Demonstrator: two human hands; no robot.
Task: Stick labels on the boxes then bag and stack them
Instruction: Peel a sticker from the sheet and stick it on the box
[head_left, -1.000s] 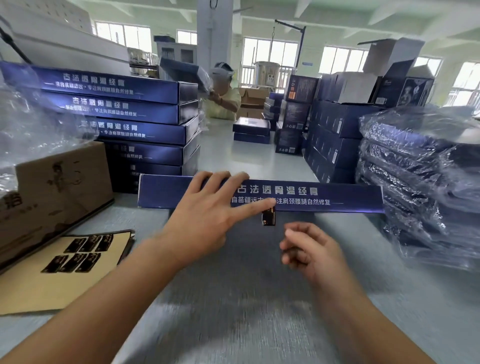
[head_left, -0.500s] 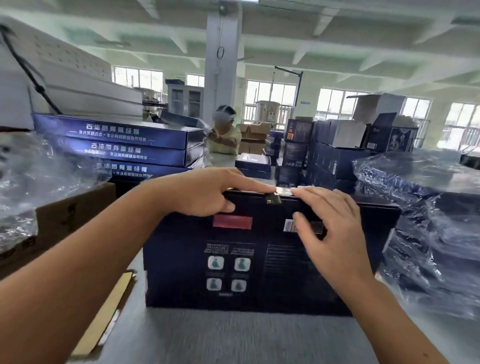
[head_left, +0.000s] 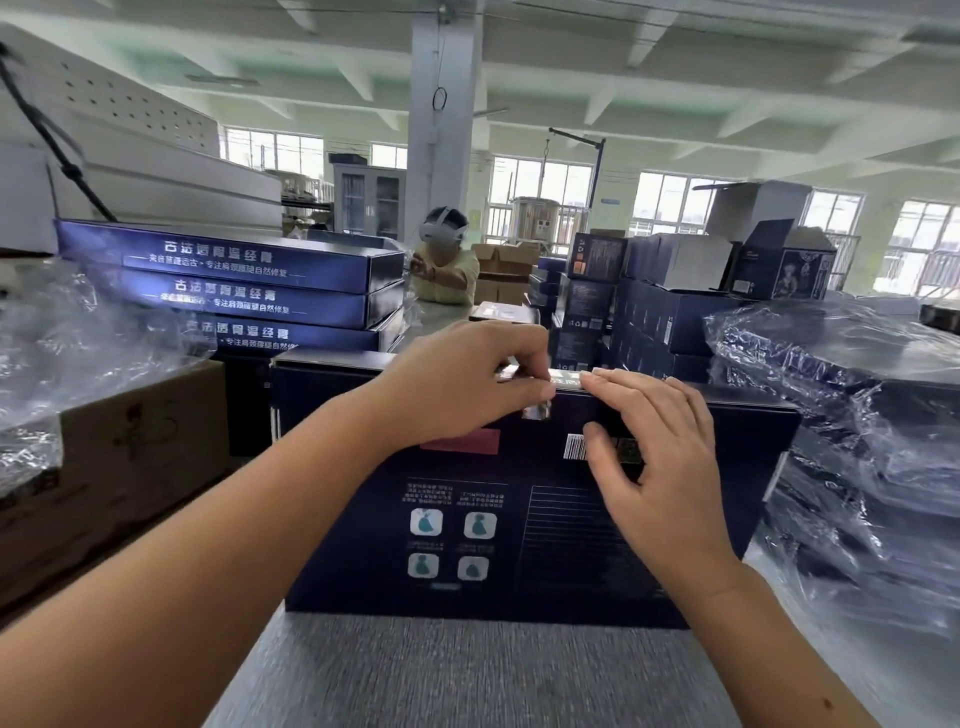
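Note:
A dark blue box (head_left: 467, 530) stands on its edge on the grey table, its printed back facing me. My left hand (head_left: 457, 384) curls over the box's top edge and pinches a small shiny label (head_left: 536, 410) that folds over that edge. My right hand (head_left: 649, 441) rests on the top edge and upper face, fingers spread, thumb beside the barcode (head_left: 574, 446). The box's lower half stays visible between my forearms.
A stack of unbagged blue boxes (head_left: 234, 291) rises at the back left, with a cardboard carton (head_left: 119, 467) and loose plastic in front of it. Bagged boxes (head_left: 857, 426) are piled at the right. Another person (head_left: 447, 260) works beyond the table.
The box, lying flat a second ago, now stands on its edge. My left hand has curled tighter onto the label at the top edge, and my right hand has stayed on the box.

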